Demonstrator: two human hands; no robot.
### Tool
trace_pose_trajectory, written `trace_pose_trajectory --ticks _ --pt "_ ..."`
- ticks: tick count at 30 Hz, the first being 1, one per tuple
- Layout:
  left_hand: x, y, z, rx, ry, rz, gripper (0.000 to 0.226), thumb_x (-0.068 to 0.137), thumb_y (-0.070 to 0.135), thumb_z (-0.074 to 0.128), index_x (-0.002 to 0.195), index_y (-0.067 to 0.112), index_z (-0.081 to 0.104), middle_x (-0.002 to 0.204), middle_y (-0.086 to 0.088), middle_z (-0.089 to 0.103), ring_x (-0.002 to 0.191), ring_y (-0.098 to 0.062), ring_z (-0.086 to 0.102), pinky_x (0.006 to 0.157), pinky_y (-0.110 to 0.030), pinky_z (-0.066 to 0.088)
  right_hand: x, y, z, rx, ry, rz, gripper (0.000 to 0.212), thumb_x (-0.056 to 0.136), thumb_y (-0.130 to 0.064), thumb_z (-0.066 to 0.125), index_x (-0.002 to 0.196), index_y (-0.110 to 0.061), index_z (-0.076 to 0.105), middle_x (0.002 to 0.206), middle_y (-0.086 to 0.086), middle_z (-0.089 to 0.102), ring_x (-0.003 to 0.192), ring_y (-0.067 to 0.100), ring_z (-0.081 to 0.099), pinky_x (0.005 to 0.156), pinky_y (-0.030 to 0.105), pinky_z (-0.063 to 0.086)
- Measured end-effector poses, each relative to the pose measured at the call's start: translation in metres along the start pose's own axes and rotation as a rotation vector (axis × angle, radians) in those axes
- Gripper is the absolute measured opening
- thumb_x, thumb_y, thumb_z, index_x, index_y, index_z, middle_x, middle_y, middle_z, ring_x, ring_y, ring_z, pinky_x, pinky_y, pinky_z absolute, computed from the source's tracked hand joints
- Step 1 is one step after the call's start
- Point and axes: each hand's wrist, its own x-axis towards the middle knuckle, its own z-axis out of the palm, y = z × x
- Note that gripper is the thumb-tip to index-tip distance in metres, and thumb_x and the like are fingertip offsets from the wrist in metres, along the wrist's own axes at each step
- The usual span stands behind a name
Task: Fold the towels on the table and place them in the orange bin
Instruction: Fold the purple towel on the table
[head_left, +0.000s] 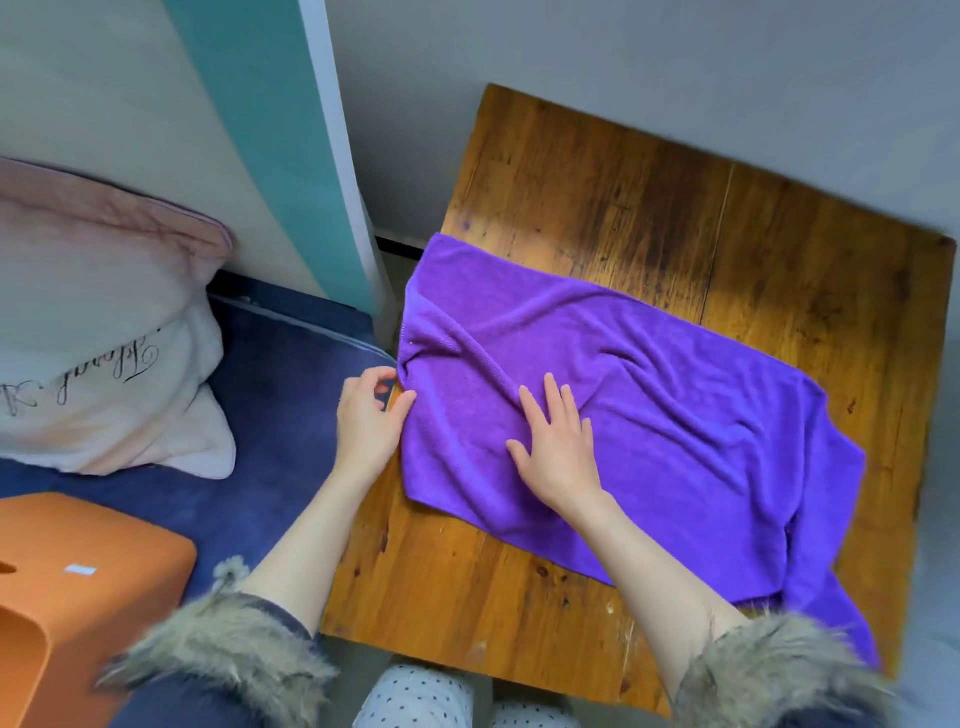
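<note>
A purple towel (675, 415) lies spread and wrinkled across the wooden table (649, 208), its right end hanging over the table's near right edge. My right hand (558, 447) lies flat on the towel's left part with fingers straight and spread. My left hand (371, 415) is at the towel's left edge, thumb touching the cloth and fingers curled just beside it; whether it pinches the edge is unclear. The orange bin (78, 597) sits at the lower left on a blue surface, left of the table.
A pink and white pillow (104, 338) lies on the blue bed cover (280, 415) left of the table. A white and teal panel (291, 156) stands behind it. The grey wall runs along the table's far edge. Fur-trimmed cuffs cover both my wrists.
</note>
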Motion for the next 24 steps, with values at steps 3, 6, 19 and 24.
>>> trace_pose_trajectory --ticks 3,6,19,24 --pt "0.005 0.01 -0.005 -0.042 -0.012 0.042 0.004 0.085 0.018 0.063 0.088 0.018 0.066 0.096 -0.002 0.058 0.083 -0.013 0.053 0.078 -0.02 0.038 0.001 0.006 0.003 -0.023 -0.01 -0.022 0.078 0.09 -0.034 0.057 0.15 -0.024 0.009 0.158 0.001 -0.012 0.146 0.023 -0.01 0.116 0.052 0.011" --pt "0.011 0.016 -0.015 -0.16 -0.041 -0.002 0.008 0.086 0.014 0.059 0.081 0.016 0.065 0.089 -0.001 0.065 0.085 -0.014 0.06 0.079 -0.023 0.045 0.002 0.008 0.005 -0.046 -0.014 -0.03 0.086 0.086 -0.035 0.062 0.15 -0.024 0.007 0.158 0.001 -0.014 0.145 0.023 -0.011 0.116 0.052 0.01" --pt "0.017 0.017 -0.017 -0.086 -0.031 -0.054 0.012 0.084 0.022 0.063 0.09 0.014 0.07 0.087 0.001 0.068 0.088 -0.014 0.063 0.087 -0.03 0.049 0.001 0.006 0.009 -0.087 -0.023 -0.014 0.096 0.084 -0.039 0.065 0.15 -0.026 -0.003 0.156 0.002 -0.021 0.145 0.024 -0.015 0.116 0.051 0.007" --pt "0.02 0.022 -0.014 -0.019 -0.059 -0.059 0.019 0.086 0.024 0.062 0.094 0.01 0.072 0.093 -0.003 0.07 0.094 -0.018 0.062 0.084 -0.027 0.044 0.001 0.005 0.008 -0.086 -0.025 -0.009 0.096 0.083 -0.039 0.065 0.15 -0.026 -0.004 0.156 0.002 -0.021 0.145 0.023 -0.016 0.116 0.051 0.006"
